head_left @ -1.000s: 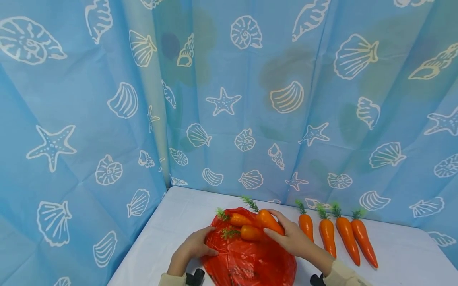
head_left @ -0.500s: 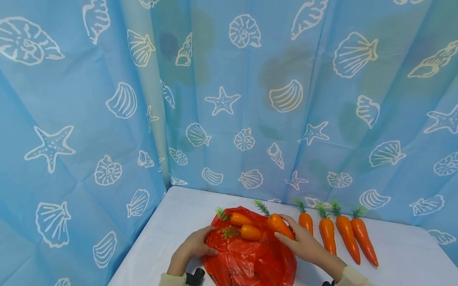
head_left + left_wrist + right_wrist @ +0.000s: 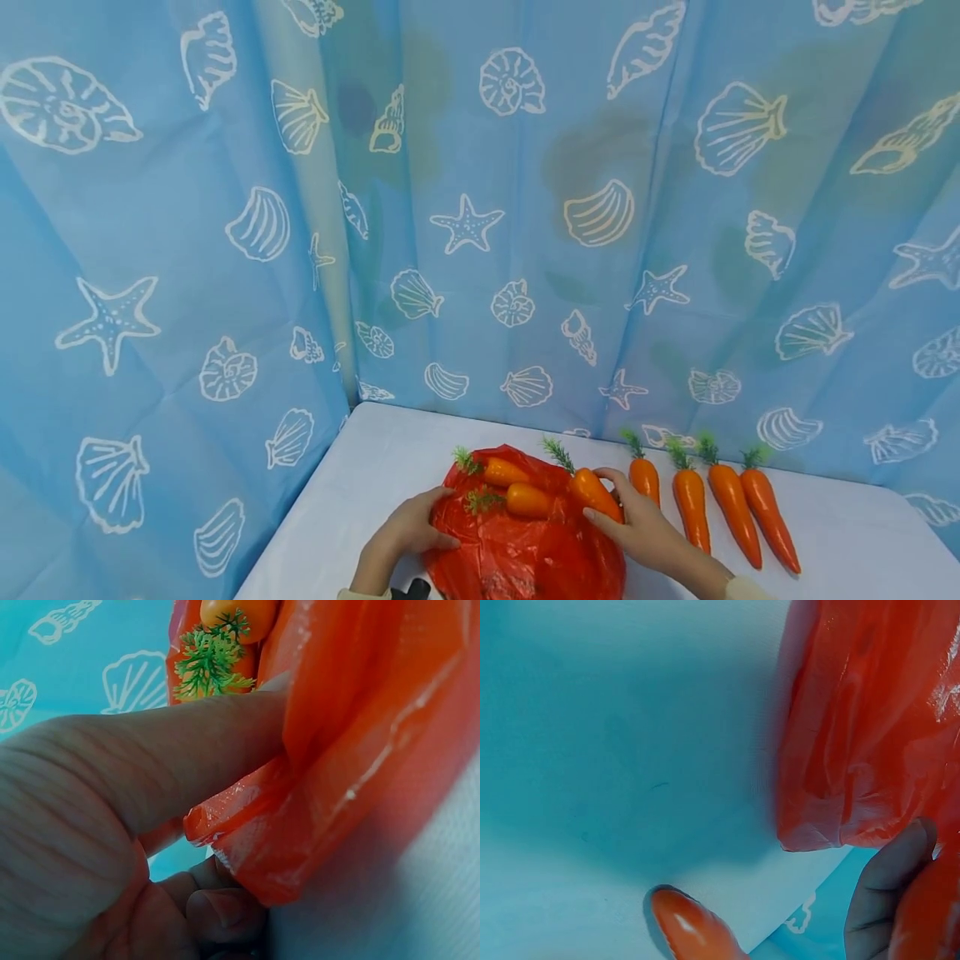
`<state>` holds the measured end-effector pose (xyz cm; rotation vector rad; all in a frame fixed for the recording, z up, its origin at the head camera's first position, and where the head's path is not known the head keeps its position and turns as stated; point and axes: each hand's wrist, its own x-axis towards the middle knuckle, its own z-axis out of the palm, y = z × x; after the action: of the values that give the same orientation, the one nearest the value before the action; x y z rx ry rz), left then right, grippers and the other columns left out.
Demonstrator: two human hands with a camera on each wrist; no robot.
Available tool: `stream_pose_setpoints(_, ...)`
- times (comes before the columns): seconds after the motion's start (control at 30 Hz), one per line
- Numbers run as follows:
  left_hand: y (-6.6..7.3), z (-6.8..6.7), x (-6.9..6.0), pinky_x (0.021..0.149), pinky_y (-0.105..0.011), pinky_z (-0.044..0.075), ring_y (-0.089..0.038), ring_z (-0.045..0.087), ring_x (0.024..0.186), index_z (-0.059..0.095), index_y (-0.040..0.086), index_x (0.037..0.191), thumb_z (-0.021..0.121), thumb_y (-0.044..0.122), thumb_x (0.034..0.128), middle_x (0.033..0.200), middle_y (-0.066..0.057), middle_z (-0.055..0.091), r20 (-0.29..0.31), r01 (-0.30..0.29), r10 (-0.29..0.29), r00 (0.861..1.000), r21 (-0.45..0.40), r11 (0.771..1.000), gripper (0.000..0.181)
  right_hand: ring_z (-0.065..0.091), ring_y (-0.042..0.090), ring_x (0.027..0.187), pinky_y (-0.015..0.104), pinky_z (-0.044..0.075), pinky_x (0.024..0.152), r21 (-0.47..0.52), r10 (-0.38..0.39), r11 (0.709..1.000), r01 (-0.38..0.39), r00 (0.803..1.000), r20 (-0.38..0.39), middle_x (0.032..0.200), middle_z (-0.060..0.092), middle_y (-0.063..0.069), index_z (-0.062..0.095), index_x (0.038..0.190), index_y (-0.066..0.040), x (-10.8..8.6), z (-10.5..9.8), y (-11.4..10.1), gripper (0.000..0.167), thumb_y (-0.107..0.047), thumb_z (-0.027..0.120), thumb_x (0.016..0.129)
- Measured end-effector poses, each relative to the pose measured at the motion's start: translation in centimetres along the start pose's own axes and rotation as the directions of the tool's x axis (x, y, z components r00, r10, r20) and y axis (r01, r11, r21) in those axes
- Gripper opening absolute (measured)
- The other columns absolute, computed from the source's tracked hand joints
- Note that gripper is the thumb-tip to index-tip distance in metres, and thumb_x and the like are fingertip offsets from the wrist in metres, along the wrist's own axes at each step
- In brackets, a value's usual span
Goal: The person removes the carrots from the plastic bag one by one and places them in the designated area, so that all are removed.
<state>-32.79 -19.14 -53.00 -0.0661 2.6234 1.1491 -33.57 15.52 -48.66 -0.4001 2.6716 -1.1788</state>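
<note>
A red plastic bag (image 3: pixel 510 554) stands at the front of the table, its mouth facing up. My left hand (image 3: pixel 411 525) grips its left edge; in the left wrist view the thumb (image 3: pixel 202 750) lies against the red film with curled fingers below. Two artificial carrots with green tops, an upper one (image 3: pixel 504 472) and a lower one (image 3: pixel 528 501), show in the mouth. At the bag's right side my right hand (image 3: pixel 641 525) holds another carrot (image 3: pixel 596 493) between thumb and fingers, green top pointing up and left. Its lower end is hidden by the hand and bag.
Several carrots (image 3: pixel 735 512) lie in a row on the white table (image 3: pixel 847 542) right of the bag. The tip of one carrot (image 3: pixel 694 926) shows in the right wrist view. A blue curtain (image 3: pixel 465 333) with shell prints rises behind and at the left.
My right hand has moved to the right with the carrot, from over the bag's mouth to its right side. The left hand stays on the bag's edge. The head view has shifted slightly.
</note>
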Motion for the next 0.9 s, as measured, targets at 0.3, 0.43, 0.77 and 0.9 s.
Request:
stream_pose_setpoints(0.3, 0.2, -0.2, 0.0, 0.099, -0.063, 0.046, -0.039, 0.054, 0.122, 0.055, 0.011, 0.138, 0.087, 0.019, 0.0726, 0.135, -0.017, 0.059, 0.014, -0.003, 0.003, 1.0, 0.0, 1.0, 0.074, 0.06, 0.015, 0.085, 0.029, 0.059, 0.071, -0.03, 0.02, 0.999, -0.021, 0.999, -0.025, 0.108, 0.064, 0.005, 0.04, 0.142, -0.01, -0.2, -0.3, 0.5, 0.068, -0.043, 0.069, 0.09)
stream_pose_setpoints(0.43, 0.2, -0.4, 0.0, 0.101, -0.064, 0.044, -0.04, 0.053, 0.124, 0.055, 0.01, 0.138, 0.086, 0.019, 0.0735, 0.135, -0.017, 0.059, 0.023, -0.02, 0.02, 1.0, 0.01, 1.0, 0.073, 0.06, 0.015, 0.087, 0.035, 0.061, 0.076, -0.066, 0.069, 0.995, -0.073, 0.996, -0.06, 0.112, 0.065, 0.003, 0.044, 0.141, -0.007, -0.4, -0.4, 0.6, 0.072, -0.045, 0.071, 0.088)
stream_pose_setpoints(0.77, 0.2, -0.2, -0.1, 0.099, -0.064, 0.045, -0.041, 0.053, 0.123, 0.055, 0.011, 0.138, 0.088, 0.017, 0.0715, 0.135, -0.017, 0.059, 0.012, -0.013, 0.013, 1.0, 0.012, 1.0, 0.074, 0.061, 0.02, 0.096, 0.046, 0.059, 0.083, -0.145, 0.148, 0.976, -0.163, 0.983, -0.11, 0.121, 0.065, 0.011, 0.047, 0.141, -0.002, -1.2, -1.2, 1.2, 0.077, -0.048, 0.073, 0.085)
stream_pose_setpoints(0.9, 0.2, -0.1, -0.2, 0.1, -0.064, 0.045, -0.041, 0.053, 0.124, 0.055, 0.01, 0.138, 0.087, 0.017, 0.0719, 0.135, -0.017, 0.059, 0.011, -0.015, 0.015, 1.0, 0.021, 1.0, 0.074, 0.061, 0.022, 0.099, 0.049, 0.058, 0.086, -0.167, 0.144, 0.973, -0.162, 0.983, -0.117, 0.125, 0.064, 0.014, 0.047, 0.141, 0.0, -1.5, -1.4, 1.6, 0.079, -0.05, 0.072, 0.085)
